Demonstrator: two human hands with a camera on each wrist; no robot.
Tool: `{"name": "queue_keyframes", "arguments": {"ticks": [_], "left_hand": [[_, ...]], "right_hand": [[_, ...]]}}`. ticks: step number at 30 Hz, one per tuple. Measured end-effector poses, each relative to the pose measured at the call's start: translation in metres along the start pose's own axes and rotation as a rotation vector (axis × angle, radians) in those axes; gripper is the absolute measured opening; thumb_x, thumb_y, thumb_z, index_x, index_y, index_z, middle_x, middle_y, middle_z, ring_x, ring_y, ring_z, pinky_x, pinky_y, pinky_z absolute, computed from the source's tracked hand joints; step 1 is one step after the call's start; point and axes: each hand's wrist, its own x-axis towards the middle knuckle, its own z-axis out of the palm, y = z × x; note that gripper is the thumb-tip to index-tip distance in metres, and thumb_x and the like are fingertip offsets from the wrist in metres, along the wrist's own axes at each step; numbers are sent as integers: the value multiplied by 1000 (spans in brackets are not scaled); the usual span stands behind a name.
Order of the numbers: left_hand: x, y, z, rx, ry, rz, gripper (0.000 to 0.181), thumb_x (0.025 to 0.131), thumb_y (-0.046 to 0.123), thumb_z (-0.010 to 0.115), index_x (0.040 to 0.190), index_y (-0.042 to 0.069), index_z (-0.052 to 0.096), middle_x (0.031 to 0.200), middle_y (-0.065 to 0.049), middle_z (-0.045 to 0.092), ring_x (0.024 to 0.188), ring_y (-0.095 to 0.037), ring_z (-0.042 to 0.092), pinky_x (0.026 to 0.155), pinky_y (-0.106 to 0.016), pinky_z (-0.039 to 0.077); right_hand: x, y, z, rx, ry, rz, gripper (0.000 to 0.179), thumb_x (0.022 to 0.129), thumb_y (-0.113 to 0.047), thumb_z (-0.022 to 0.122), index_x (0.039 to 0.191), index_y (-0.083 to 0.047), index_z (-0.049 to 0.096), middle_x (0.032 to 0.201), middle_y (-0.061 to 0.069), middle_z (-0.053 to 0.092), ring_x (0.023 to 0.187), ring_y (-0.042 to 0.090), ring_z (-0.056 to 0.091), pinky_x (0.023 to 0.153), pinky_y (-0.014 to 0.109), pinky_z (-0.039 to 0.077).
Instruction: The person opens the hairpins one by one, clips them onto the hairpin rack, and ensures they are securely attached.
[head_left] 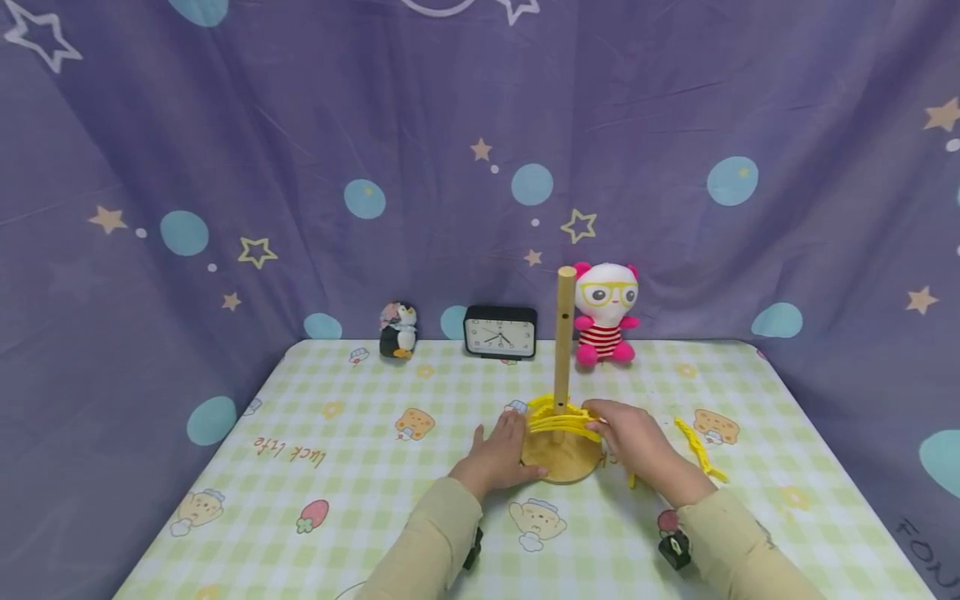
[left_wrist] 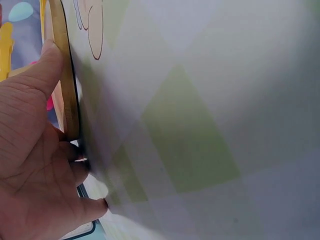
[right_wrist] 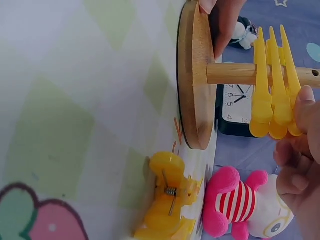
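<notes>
A wooden stand has an upright post (head_left: 566, 342) on a round base (head_left: 562, 468). My left hand (head_left: 495, 458) grips the base's left edge, its thumb lying on the rim in the left wrist view. Several yellow hair clips (head_left: 562, 427) sit around the lower post, one above another. At the right of this stack, my right hand (head_left: 633, 442) pinches the end of the uppermost clip (right_wrist: 291, 85) between thumb and fingers. Another yellow hair clip (head_left: 701, 450) lies on the table to the right. A spring shows on a loose clip (right_wrist: 167, 197) in the right wrist view.
Along the table's back edge stand a penguin toy (head_left: 398, 331), a black alarm clock (head_left: 501, 332) and a pink-and-white panda toy (head_left: 607, 317), the panda behind the post. A checked cloth (head_left: 375, 533) covers the table. A purple curtain (head_left: 450, 83) hangs behind.
</notes>
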Motion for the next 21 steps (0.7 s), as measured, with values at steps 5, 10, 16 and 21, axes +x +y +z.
{"name": "queue_keyframes", "arguments": {"ticks": [5, 10, 16, 21], "left_hand": [[1, 2, -1, -1, -7, 0, 98, 88, 61, 60, 155, 3, 17, 162, -15, 11, 149, -27, 10, 116, -59, 10], [2, 2, -1, 4, -9, 3, 99, 88, 63, 59, 155, 3, 17, 162, -15, 12, 149, -26, 10, 116, -59, 11], [-2, 2, -4, -3, -21, 11, 99, 89, 63, 57, 156, 3, 15, 162, -15, 10, 149, -28, 9, 116, -59, 9], [-2, 0, -5, -17, -27, 22, 101, 88, 62, 58, 156, 4, 13, 162, -15, 8, 149, -29, 8, 116, -60, 9]], "right_hand": [[-3, 4, -1, 34, -35, 15, 31, 95, -17, 64, 125, -7, 62, 120, 9, 67, 101, 25, 65, 89, 47, 53], [-10, 5, -5, 70, -57, 86, 54, 95, -32, 64, 142, -10, 49, 106, 2, 64, 75, 13, 58, 64, 31, 51], [-25, 13, -12, 101, -15, 163, 59, 95, -38, 63, 146, -15, 44, 119, 5, 60, 70, 8, 51, 57, 26, 44], [-39, 24, -18, 91, 16, 178, 55, 97, -37, 61, 143, -14, 46, 129, 8, 57, 79, 12, 54, 60, 29, 43]]}}
